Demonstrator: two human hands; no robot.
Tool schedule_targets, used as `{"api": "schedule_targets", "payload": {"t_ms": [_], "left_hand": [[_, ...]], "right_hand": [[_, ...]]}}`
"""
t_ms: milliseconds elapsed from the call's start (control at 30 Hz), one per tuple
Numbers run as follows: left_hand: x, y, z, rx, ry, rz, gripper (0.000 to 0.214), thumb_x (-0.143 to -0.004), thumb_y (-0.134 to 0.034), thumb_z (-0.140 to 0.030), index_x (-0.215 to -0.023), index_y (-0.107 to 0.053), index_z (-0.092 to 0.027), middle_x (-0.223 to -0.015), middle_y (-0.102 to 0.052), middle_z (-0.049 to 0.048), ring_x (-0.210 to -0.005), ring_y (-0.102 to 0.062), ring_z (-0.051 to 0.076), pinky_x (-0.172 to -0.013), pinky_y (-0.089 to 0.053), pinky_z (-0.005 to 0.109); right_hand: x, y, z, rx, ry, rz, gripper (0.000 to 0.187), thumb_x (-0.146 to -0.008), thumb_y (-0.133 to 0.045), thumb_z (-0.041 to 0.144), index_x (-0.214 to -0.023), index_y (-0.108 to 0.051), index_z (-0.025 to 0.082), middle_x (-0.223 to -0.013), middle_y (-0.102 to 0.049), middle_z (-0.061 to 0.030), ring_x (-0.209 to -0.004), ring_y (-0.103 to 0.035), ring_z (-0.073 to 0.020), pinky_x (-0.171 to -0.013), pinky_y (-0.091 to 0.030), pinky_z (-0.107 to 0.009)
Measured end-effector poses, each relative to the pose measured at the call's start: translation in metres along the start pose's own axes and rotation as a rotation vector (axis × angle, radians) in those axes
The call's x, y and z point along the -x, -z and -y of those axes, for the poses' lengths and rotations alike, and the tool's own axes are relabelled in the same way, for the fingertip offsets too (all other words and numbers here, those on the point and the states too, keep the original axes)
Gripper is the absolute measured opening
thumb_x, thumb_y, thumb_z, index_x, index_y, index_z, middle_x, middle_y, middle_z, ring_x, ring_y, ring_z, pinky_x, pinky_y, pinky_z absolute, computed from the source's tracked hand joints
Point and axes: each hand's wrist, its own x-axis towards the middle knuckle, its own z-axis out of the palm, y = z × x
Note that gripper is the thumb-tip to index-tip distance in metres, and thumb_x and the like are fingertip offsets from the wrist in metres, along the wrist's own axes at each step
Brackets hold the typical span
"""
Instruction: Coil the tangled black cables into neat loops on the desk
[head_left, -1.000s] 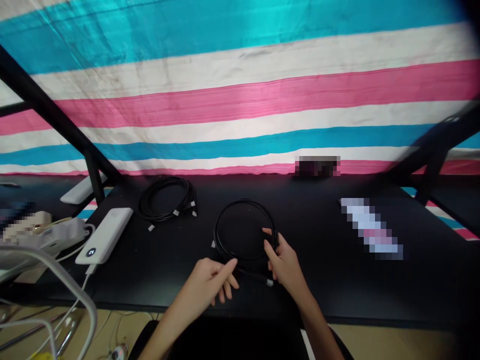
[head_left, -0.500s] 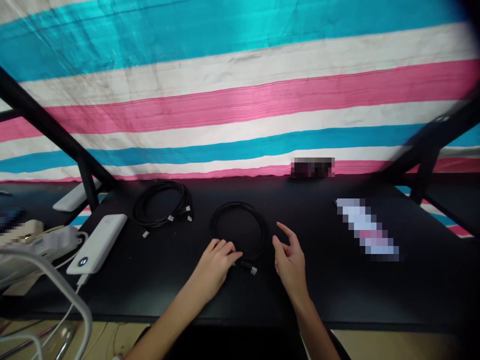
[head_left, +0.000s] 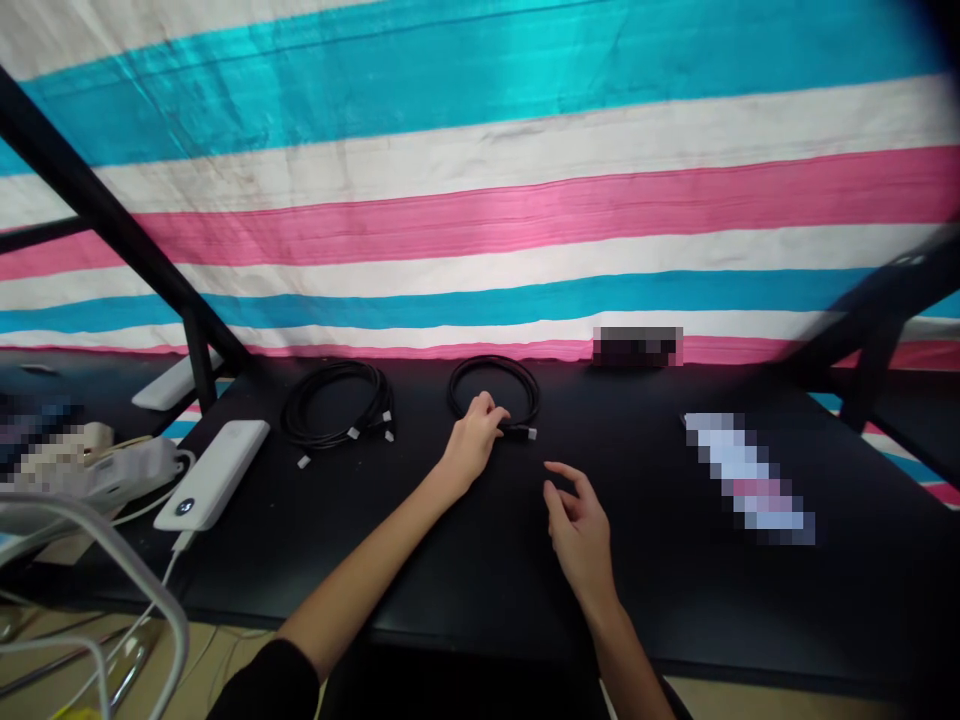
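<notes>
A coiled black cable (head_left: 535, 385) lies near the back middle of the black table. My left hand (head_left: 475, 437) is closed on the near side of this coil, and the plug end sticks out just right of its fingers. What exactly the fingertips pinch is partly hidden. Closer to me and to the right, my right hand (head_left: 579, 525) hovers over the table with fingers loosely curved and apart, holding nothing. Left of the single coil rests a bundle of coiled black cables (head_left: 289, 408) with several light-coloured plug tips showing.
A white power bank (head_left: 214, 475) with a white cord lies at the left, beside a white power strip (head_left: 135, 470). A blurred-out phone-like object (head_left: 750, 480) is on the right. A dark pixelated item (head_left: 637, 347) stands against the striped sheet (head_left: 480, 230). Black frame bars slope at both sides.
My left hand has pushed the coiled cable away from me, towards the back of the table. My right hand stays almost where it was. The view has shifted slightly.
</notes>
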Motion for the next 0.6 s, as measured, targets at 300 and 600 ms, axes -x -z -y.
{"api": "schedule_targets", "payload": {"t_ms": [300, 600], "left_hand": [[0.018, 0.024, 0.034, -0.006, -0.003, 0.040, 0.015, -0.083, -0.063, -0.032, -0.080, -0.064, -0.018, -0.075, -0.058, 0.0023, -0.080, -0.054, 0.021, -0.082, -0.035, 0.038], [0.021, 0.020, 0.016, 0.008, -0.055, 0.080, 0.027, -0.087, -0.057, -0.030, -0.113, -0.060, -0.024, -0.106, -0.066, 0.0033, -0.101, -0.054, 0.020, -0.087, -0.034, 0.033]], "right_hand": [[-0.001, -0.001, 0.001, 0.039, -0.010, 0.044, 0.031, -0.083, -0.050, 0.045, -0.097, -0.058, 0.019, -0.047, -0.033, 0.0082, -0.040, -0.029, -0.0098, -0.040, -0.022, -0.023], [-0.002, -0.001, -0.001, 0.044, 0.023, 0.049, 0.029, -0.081, -0.052, 0.045, -0.090, -0.061, 0.019, -0.047, -0.036, 0.0071, -0.040, -0.033, -0.0108, -0.041, -0.024, -0.023]]}}
